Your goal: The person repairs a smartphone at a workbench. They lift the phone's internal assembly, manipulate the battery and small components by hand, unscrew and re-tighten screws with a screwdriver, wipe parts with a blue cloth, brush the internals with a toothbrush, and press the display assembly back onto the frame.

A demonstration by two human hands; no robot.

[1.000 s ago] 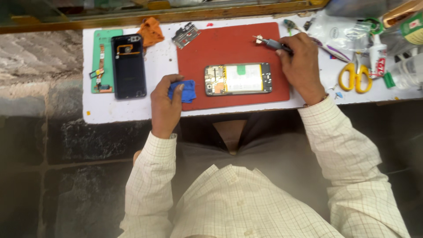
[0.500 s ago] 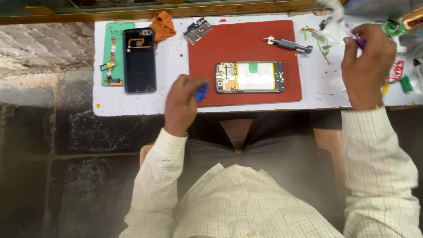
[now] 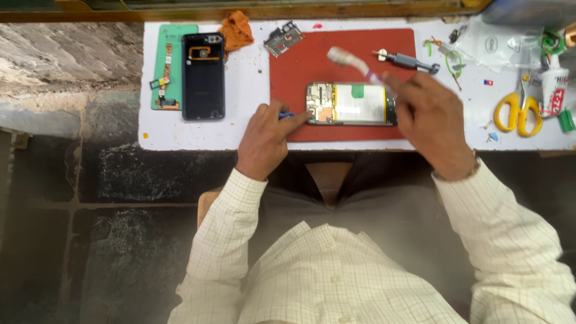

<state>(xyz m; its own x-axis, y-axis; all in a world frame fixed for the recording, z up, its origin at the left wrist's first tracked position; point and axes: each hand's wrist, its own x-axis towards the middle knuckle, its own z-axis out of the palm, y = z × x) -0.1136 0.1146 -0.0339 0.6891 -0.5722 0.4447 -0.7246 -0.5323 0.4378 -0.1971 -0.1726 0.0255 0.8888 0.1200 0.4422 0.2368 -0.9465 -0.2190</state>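
Opened phone [image 3: 351, 104] on red mat [image 3: 342, 51], white bench [image 3: 252, 72]; left hand [image 3: 267, 137] fingertips steady it, right hand [image 3: 429, 117] fingers clamped on brush [image 3: 354, 63].

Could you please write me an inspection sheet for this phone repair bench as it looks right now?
Surface: white bench top with a red mat.
Job's things: opened phone on the mat; brush, blurred.
Clutter: black back cover, green board, orange cloth, screwdriver, yellow scissors.
Hands: left hand touches the phone's end; right hand holds the brush.
Cables: green wire.
Surroundings: dark stone floor.
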